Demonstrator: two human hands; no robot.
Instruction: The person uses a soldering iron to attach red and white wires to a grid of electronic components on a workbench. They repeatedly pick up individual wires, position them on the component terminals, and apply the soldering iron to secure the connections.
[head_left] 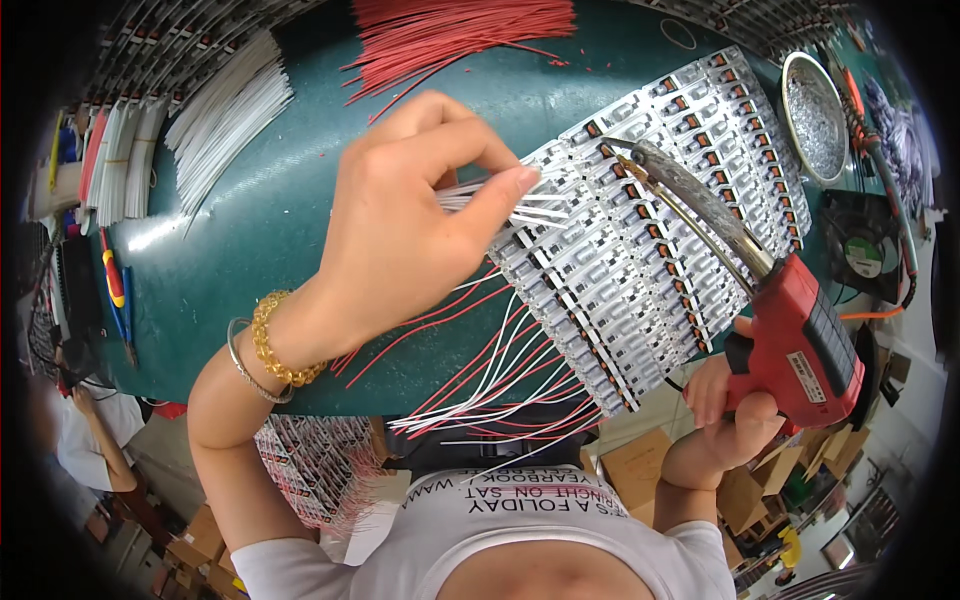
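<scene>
L hand (400,220) pinches a small bunch of thin white wires (500,205) betw. thumb and forefinger, fingers closed on them; the wire ends stick out past the fingertips onto the panel of small circuit boards (640,240) lying just beyond the grip. R hand (735,400) is wrapped tight round the handle of a red soldering gun (800,340), its long metal tip (640,155) reaching up-left to the boards right beside the pinched wire ends; prob. touching a board, hard to tell. Red and white leads (480,380) already on the boards trail below the L wrist, over the green table (250,220) edge.
</scene>
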